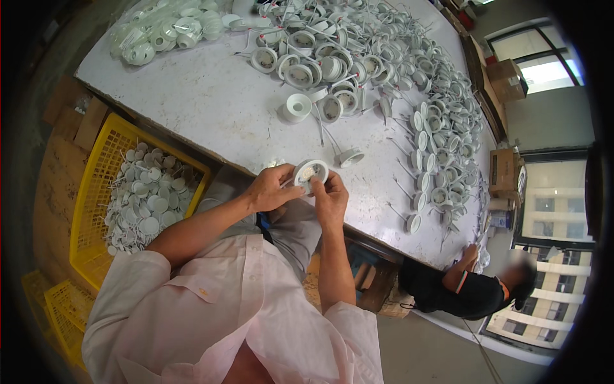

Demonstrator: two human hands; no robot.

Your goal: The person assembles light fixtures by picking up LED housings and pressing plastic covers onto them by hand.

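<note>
Both my hands are closed around one round white lamp housing point(311, 171) at the table's near edge. Its open side faces up, and a pale disc with small parts shows inside the rim. My left hand point(272, 188) grips the housing's left side. On the right, my right hand point(332, 200) holds it with the thumb pressing at the inner edge. Just beyond them a loose white cup with a wire point(351, 157) lies on its side on the white table point(224, 109). Farther off sits a white ring-shaped cup point(297, 107).
A large heap of white wired lamp housings point(384, 57) covers the far and right table, edged by a row of upright cups point(419, 160). Clear bags of white bulb-shaped shells point(166, 32) lie far left. A yellow crate point(89, 224) holds white discs point(150, 198). Another person point(473, 291) works at right.
</note>
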